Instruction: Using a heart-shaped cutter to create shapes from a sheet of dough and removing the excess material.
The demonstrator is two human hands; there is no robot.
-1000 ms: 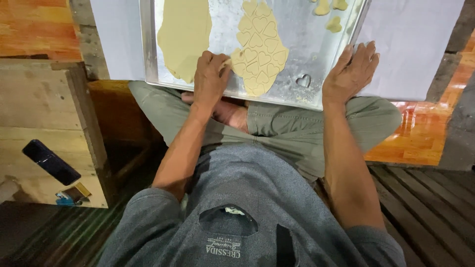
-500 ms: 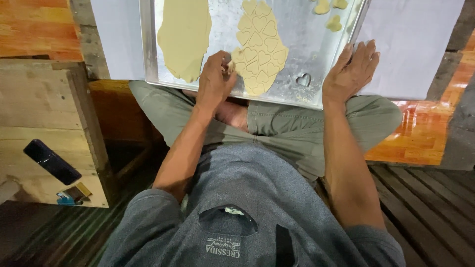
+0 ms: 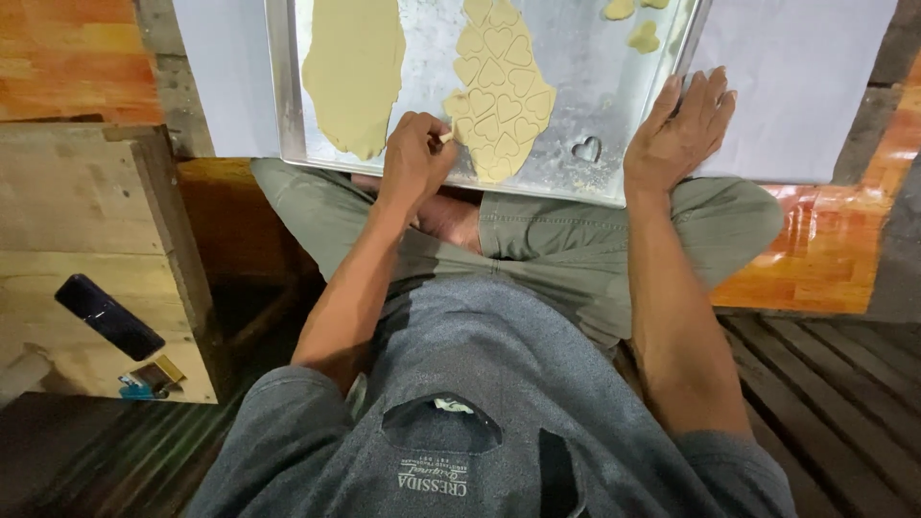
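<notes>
Even, fairly bright light fell from above, metal tray [image 3: 614, 105] showed soft dull sheen without harsh glare, white sheet [image 3: 806, 86] looked slightly washed out, lower left corner lay dim, wide-angle stretch bent the edges, focus stayed sharp.

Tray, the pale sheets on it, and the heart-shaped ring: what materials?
Rectangular silver tray: looks like bare metal, dull grey sheen, floury smears. Pale yellow sheets: soft matte dough; the second one holds pressed heart outlines. Small heart-shaped ring cutter: probably thin metal, grey like the tray.
</notes>
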